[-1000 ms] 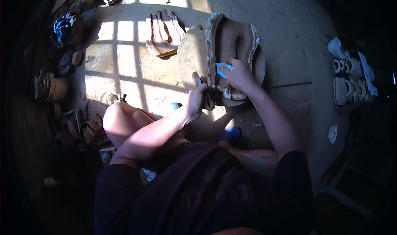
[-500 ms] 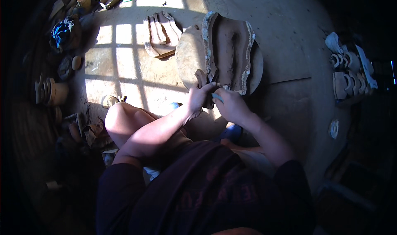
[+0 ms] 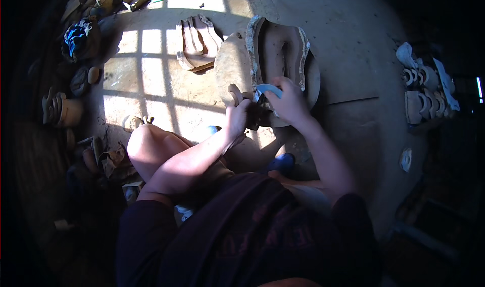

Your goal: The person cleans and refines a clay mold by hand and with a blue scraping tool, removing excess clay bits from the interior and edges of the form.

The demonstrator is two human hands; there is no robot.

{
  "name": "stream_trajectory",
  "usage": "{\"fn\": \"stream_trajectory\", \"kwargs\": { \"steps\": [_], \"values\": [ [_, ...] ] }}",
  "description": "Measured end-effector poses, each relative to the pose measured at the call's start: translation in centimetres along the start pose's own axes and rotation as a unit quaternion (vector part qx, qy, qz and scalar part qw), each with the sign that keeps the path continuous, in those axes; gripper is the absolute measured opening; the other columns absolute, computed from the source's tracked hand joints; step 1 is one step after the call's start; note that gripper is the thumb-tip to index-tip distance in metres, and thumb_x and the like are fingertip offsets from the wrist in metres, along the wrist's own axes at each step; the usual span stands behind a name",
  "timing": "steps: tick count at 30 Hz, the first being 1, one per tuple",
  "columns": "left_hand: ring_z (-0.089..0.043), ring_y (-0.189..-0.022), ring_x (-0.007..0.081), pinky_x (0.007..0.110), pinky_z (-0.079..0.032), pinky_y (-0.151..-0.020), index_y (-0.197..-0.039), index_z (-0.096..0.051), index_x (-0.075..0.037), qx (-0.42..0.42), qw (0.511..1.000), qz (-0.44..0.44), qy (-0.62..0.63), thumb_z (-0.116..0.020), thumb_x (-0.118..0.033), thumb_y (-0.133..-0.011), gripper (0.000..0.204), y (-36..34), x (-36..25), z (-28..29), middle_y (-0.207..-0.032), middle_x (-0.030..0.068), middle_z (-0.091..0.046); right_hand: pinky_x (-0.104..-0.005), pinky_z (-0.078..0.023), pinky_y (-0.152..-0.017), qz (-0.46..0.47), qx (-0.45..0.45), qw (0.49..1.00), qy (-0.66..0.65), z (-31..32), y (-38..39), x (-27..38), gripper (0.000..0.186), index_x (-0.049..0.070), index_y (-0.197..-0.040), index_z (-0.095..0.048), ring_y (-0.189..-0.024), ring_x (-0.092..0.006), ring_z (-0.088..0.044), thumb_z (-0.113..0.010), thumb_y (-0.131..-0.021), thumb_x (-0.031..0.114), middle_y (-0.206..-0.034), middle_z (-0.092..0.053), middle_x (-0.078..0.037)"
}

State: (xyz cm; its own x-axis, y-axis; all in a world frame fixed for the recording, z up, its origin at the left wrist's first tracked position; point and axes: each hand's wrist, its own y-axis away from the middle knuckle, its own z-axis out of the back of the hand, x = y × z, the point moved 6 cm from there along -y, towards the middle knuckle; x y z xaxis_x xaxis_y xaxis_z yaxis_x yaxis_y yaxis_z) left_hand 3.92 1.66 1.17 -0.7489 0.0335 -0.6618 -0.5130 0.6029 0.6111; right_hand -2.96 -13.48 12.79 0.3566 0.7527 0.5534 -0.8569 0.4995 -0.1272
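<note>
My left hand [image 3: 236, 119] is closed around a brown lump of clay [image 3: 234, 93], whose curved strip stands up above the thumb. In my right hand [image 3: 292, 104] is a thin light-blue scraper [image 3: 270, 89], its edge at the near end of a large clay-lined mould [image 3: 252, 47]. The mould is a long hollow form with pale, rough, crusted edges and a groove down its middle. It rests on a round board [image 3: 230, 60]. Dark clay fills the shaded gap between my hands, and its exact shape is hard to make out.
A smaller mould piece [image 3: 183, 59] lies to the left of the board. Stacked curved pieces [image 3: 427, 104] stand at the far right. A tan pot [image 3: 72, 114] and a container with blue cloth [image 3: 77, 38] line the left side. A blue shoe [image 3: 284, 163] shows below my hands.
My right hand with the scraper has moved up and away from my left hand, to the mould's near end. My left hand, still holding the clay, has shifted slightly left.
</note>
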Motion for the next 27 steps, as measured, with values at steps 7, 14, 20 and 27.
{"fn": "stream_trajectory", "kwargs": {
  "steps": [7, 14, 20, 27],
  "values": [
    [-0.071, -0.071, 0.0208, 0.032, -0.054, -0.057, -0.102, -0.069, -0.002, 0.069, 0.991, 0.052, 0.104, -0.058, -0.025, -0.098, 0.025, 2.0, -0.4, -0.7, -0.091, 0.0115, -0.075, -0.0487, -0.055, -0.078, -0.016, -0.01, 0.997, -0.075, -2.8, 1.7, 2.3, 0.019, 0.0, -0.098, -0.062, -0.089, -0.0423, -0.069, -0.073, -0.089, 0.012, -0.095, -0.069, -0.019],
    [-0.065, -0.061, 0.0207, 0.033, -0.051, -0.051, -0.106, -0.064, -0.006, 0.139, 0.967, 0.106, 0.184, -0.06, -0.025, -0.098, 0.021, 2.9, -0.2, 0.0, -0.083, 0.0095, -0.071, -0.0391, -0.057, -0.072, -0.083, 0.049, 0.953, -0.289, -3.6, 5.8, 3.7, 0.014, 0.002, -0.103, -0.063, -0.085, -0.0289, -0.074, -0.071, -0.096, 0.01, -0.091, -0.071, -0.015],
    [-0.074, -0.084, 0.0203, 0.033, -0.059, -0.074, -0.118, -0.067, 0.002, 0.014, 0.997, -0.033, -0.071, -0.074, -0.017, -0.095, 0.03, 0.0, -3.0, 1.5, -0.099, 0.0139, -0.077, -0.028, -0.051, -0.054, -0.335, -0.055, 0.769, -0.541, 0.6, -1.1, -3.7, 0.015, 0.003, -0.117, -0.053, -0.074, -0.0182, -0.067, -0.058, -0.106, 0.012, -0.094, -0.068, -0.012],
    [-0.074, -0.104, 0.0201, 0.033, -0.057, -0.095, -0.128, -0.067, 0.003, 0.022, 0.964, -0.177, -0.199, -0.077, -0.007, -0.092, 0.039, -4.0, -1.8, 0.7, -0.113, 0.0131, -0.078, -0.027, -0.047, -0.053, -0.366, -0.089, 0.8, -0.466, 0.4, -8.0, -15.9, 0.024, -0.001, -0.121, -0.056, -0.071, -0.0177, -0.067, -0.062, -0.103, 0.015, -0.097, -0.067, -0.011]
  ]
}}
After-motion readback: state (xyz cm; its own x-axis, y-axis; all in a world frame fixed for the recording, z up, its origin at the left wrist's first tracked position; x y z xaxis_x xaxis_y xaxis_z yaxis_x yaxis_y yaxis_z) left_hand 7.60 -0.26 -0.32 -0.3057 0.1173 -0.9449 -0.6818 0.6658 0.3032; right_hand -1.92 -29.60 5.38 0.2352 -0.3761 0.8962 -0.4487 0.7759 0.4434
